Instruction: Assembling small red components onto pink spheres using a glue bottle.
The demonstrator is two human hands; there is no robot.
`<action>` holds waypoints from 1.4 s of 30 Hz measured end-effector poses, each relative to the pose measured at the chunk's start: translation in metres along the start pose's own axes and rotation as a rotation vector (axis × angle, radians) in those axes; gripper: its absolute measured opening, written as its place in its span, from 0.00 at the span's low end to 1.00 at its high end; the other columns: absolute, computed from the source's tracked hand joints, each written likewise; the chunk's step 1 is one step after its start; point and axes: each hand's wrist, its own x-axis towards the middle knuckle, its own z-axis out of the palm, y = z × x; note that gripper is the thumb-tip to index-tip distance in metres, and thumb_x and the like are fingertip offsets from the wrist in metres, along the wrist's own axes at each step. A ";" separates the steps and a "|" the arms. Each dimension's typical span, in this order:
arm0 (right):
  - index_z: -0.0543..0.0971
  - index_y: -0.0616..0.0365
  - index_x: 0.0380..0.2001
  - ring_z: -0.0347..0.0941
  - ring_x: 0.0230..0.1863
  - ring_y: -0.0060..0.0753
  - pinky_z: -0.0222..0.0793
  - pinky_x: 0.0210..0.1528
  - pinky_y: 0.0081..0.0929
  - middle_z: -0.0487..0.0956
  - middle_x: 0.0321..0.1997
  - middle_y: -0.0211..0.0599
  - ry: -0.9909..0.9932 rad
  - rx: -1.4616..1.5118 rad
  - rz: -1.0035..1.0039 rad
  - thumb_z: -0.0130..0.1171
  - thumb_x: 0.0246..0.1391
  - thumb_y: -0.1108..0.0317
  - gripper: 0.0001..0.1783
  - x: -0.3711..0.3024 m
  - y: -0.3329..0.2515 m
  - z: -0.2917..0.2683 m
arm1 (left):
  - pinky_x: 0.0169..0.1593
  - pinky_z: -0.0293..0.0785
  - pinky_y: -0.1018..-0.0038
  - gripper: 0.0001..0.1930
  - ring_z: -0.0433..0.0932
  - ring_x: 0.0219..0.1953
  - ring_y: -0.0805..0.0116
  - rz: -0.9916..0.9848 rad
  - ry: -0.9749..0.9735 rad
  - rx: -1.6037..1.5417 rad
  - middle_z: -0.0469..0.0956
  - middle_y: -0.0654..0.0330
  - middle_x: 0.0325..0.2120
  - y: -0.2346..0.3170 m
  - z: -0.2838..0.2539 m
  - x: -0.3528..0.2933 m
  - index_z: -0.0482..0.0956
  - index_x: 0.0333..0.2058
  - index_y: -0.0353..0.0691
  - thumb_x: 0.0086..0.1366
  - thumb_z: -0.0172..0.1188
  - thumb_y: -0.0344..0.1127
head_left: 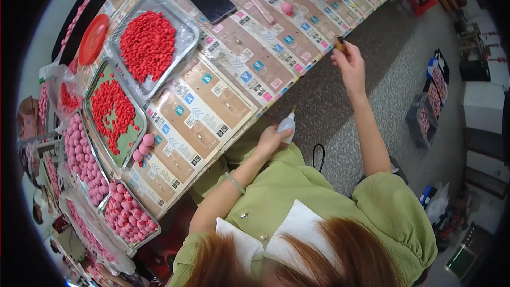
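Note:
My left hand [272, 140] is closed around a small whitish squeeze bottle [287, 125] with a thin yellowish nozzle pointing up, held low in front of my body. Out to the right, near the table's edge, my right hand [351, 70] pinches a small dark and brownish piece [340, 47]; its kind is too small to make out. The two hands are well apart. On the table, left of my hands, a lined metal tray [186, 34] holds many small red pieces [147, 43]. A green-bottomed tray [121, 149] beside it holds more red pieces [112, 107].
Pink balls [87, 165] fill a tray at the left, and another tray [130, 215] holds pink balls with red bits. A phone [210, 1], a pink pen-like stick [258, 6] and one pink ball [287, 8] lie farther back. A red lid [93, 39] stands behind the trays.

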 end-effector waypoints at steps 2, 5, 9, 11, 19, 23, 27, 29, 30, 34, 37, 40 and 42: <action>0.71 0.62 0.38 0.69 0.32 0.24 0.65 0.33 0.19 0.73 0.33 0.34 -0.149 -0.138 -0.147 0.50 0.47 0.73 0.13 0.013 -0.008 0.024 | 0.32 0.70 0.73 0.23 0.74 0.26 0.66 0.081 0.053 0.156 0.74 0.55 0.29 0.002 0.005 -0.004 0.70 0.38 0.32 0.48 0.59 0.44; 0.73 0.63 0.34 0.70 0.32 0.34 0.64 0.34 0.25 0.74 0.31 0.40 -0.326 -0.488 -0.494 0.51 0.44 0.73 0.11 0.045 -0.016 0.064 | 0.33 0.69 0.72 0.22 0.73 0.27 0.66 0.232 0.068 0.260 0.74 0.55 0.28 -0.002 -0.009 -0.007 0.71 0.34 0.32 0.45 0.61 0.43; 0.72 0.62 0.34 0.67 0.38 0.43 0.61 0.41 0.33 0.72 0.35 0.44 -0.414 -0.586 -0.513 0.53 0.43 0.69 0.13 0.064 -0.022 0.075 | 0.38 0.67 0.76 0.20 0.71 0.34 0.72 0.437 0.011 0.361 0.73 0.58 0.29 0.011 -0.013 -0.028 0.71 0.34 0.35 0.46 0.62 0.42; 0.68 0.62 0.43 0.64 0.45 0.41 0.59 0.47 0.29 0.69 0.43 0.45 -0.329 -0.730 -0.701 0.52 0.46 0.69 0.19 0.053 -0.031 0.079 | 0.39 0.66 0.77 0.21 0.70 0.35 0.73 0.469 -0.061 0.251 0.72 0.60 0.30 0.019 -0.022 -0.051 0.70 0.35 0.35 0.46 0.62 0.42; 0.63 0.62 0.50 0.63 0.47 0.25 0.57 0.49 0.22 0.67 0.47 0.35 -0.907 0.290 0.127 0.50 0.49 0.71 0.22 -0.076 -0.096 0.101 | 0.43 0.66 0.80 0.18 0.70 0.36 0.78 0.671 0.107 -0.462 0.71 0.64 0.33 0.066 -0.051 -0.147 0.67 0.41 0.36 0.51 0.59 0.32; 0.59 0.63 0.53 0.59 0.52 0.28 0.53 0.54 0.27 0.59 0.55 0.36 -1.035 0.610 0.421 0.50 0.46 0.75 0.28 -0.125 -0.111 0.147 | 0.42 0.67 0.77 0.19 0.70 0.40 0.68 0.829 0.613 0.028 0.70 0.58 0.38 0.066 -0.066 -0.158 0.68 0.42 0.37 0.50 0.58 0.30; 0.58 0.63 0.53 0.57 0.56 0.31 0.51 0.57 0.29 0.57 0.58 0.39 -1.019 0.717 0.558 0.51 0.43 0.79 0.30 -0.130 -0.133 0.184 | 0.43 0.67 0.74 0.22 0.68 0.43 0.57 0.956 0.822 0.227 0.66 0.52 0.43 0.061 -0.084 -0.174 0.67 0.45 0.38 0.48 0.57 0.29; 0.58 0.63 0.53 0.57 0.56 0.32 0.52 0.56 0.29 0.57 0.58 0.40 -1.066 0.706 0.542 0.50 0.43 0.80 0.30 -0.127 -0.133 0.196 | 0.44 0.66 0.74 0.23 0.68 0.43 0.58 0.947 0.835 0.232 0.66 0.52 0.44 0.055 -0.089 -0.182 0.66 0.46 0.39 0.49 0.56 0.29; 0.59 0.64 0.52 0.57 0.56 0.32 0.53 0.56 0.30 0.58 0.58 0.40 -1.098 0.702 0.512 0.50 0.43 0.80 0.29 -0.123 -0.133 0.202 | 0.44 0.66 0.74 0.24 0.68 0.44 0.59 0.950 0.834 0.249 0.66 0.53 0.45 0.055 -0.093 -0.185 0.65 0.48 0.39 0.50 0.56 0.28; 0.62 0.61 0.49 0.60 0.54 0.41 0.54 0.55 0.36 0.61 0.55 0.43 -1.126 0.707 0.490 0.51 0.46 0.74 0.24 -0.115 -0.123 0.215 | 0.42 0.67 0.75 0.19 0.70 0.41 0.68 0.910 1.022 0.120 0.71 0.55 0.40 0.048 -0.133 -0.209 0.67 0.46 0.37 0.53 0.52 0.29; 0.64 0.60 0.46 0.64 0.50 0.45 0.56 0.54 0.35 0.67 0.49 0.41 -1.062 0.729 0.450 0.51 0.47 0.72 0.20 -0.102 -0.122 0.219 | 0.36 0.69 0.76 0.11 0.73 0.32 0.74 0.779 1.418 0.114 0.76 0.60 0.29 0.048 -0.202 -0.227 0.73 0.38 0.33 0.56 0.50 0.31; 0.65 0.60 0.45 0.65 0.49 0.44 0.58 0.52 0.34 0.70 0.43 0.39 -1.028 0.732 0.468 0.51 0.48 0.72 0.19 -0.096 -0.124 0.219 | 0.32 0.69 0.76 0.10 0.74 0.26 0.71 0.727 1.539 0.355 0.76 0.58 0.26 0.059 -0.261 -0.231 0.74 0.35 0.36 0.55 0.52 0.33; 0.65 0.61 0.45 0.66 0.48 0.43 0.59 0.51 0.33 0.70 0.42 0.39 -0.974 0.710 0.470 0.50 0.48 0.72 0.18 -0.096 -0.127 0.218 | 0.31 0.70 0.74 0.09 0.75 0.26 0.64 0.583 1.529 0.520 0.76 0.56 0.24 0.081 -0.276 -0.228 0.76 0.32 0.38 0.53 0.53 0.35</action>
